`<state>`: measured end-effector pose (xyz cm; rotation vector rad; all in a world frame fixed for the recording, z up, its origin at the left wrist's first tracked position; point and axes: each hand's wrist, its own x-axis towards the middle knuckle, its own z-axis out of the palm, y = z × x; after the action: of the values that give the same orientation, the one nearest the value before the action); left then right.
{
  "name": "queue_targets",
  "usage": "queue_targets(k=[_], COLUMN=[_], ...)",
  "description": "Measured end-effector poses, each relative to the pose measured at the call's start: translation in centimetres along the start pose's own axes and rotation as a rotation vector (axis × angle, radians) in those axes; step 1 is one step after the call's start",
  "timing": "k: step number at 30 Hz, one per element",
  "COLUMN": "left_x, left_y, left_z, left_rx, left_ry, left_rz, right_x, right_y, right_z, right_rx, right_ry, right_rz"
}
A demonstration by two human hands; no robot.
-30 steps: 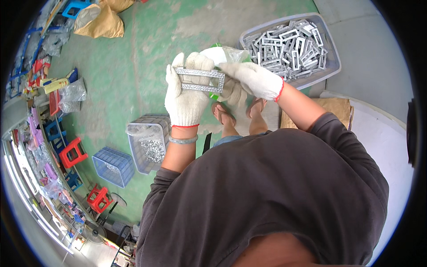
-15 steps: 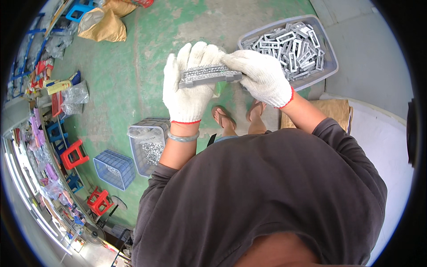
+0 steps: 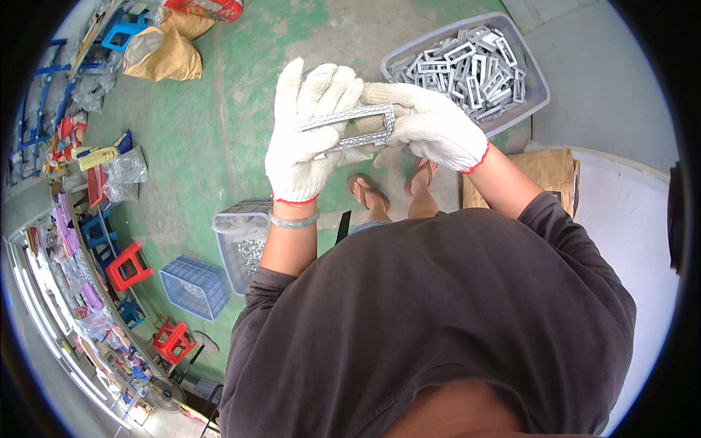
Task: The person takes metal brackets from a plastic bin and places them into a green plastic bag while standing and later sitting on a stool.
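A grey metal rectangular frame (image 3: 358, 114) with a long open slot is held level between my two white-gloved hands. My left hand (image 3: 301, 146) grips its left end, the thumb folded over the frame and the fingers raised behind it. That end is partly hidden by the glove. My right hand (image 3: 442, 131) pinches the right end, its fingers bent around the edge. Beyond my right hand stands a large grey plastic tub (image 3: 539, 91) heaped with similar metal frames (image 3: 475, 69).
Left of my feet stand a grey crate (image 3: 231, 252) holding small shiny pieces and a blue basket (image 3: 193, 285). Red stools (image 3: 129, 266) and cluttered shelving line the left side. A brown sack (image 3: 171, 58) lies far left. Brown cardboard (image 3: 522, 175) is under my right forearm.
The metal frame has been turned from edge-on so its slot now faces me. My left thumb has folded over it, and the right hand has shifted its hold on the end.
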<state>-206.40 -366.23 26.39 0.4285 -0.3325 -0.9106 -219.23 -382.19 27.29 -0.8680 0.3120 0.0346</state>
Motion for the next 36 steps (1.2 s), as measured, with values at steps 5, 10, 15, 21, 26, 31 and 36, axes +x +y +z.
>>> queue_targets(k=[5, 10, 15, 21, 26, 31, 36], left_x=[-2.3, -7.6, -10.3, -10.2, -9.6, -9.0, -8.9], left_y=[-0.6, -0.3, -1.2, -3.8, -6.2, -8.9, -14.6], left_z=[-6.2, -13.7, -14.6, -15.3, -14.2, -11.7, -9.0], left_rx=[0.15, 0.358, 0.358, 0.354, 0.402, 0.408, 0.454], left_ry=[0.449, 0.93, 0.939, 0.923, 0.87, 0.967, 0.968], left_rz=[-0.111, -0.233, -0.344, -0.477, -0.48, -0.531, -0.578], right_x=[0.8, 4.0, 7.5, 5.6, 0.4, -0.8, 1.2], right_y=[4.6, 12.2, 16.1, 15.8, 10.9, 5.9, 1.0], right_z=[-3.8, -7.9, -8.5, -14.8, -24.1, -33.9, -43.3], right_rx=[0.046, -0.113, 0.161, -1.292, -1.578, -1.521, -1.966], right_ry=[0.191, 0.668, 0.626, 0.556, 0.792, 1.147, 0.864], right_rz=[0.124, 0.268, 0.236, 0.342, 0.489, 0.511, 0.375])
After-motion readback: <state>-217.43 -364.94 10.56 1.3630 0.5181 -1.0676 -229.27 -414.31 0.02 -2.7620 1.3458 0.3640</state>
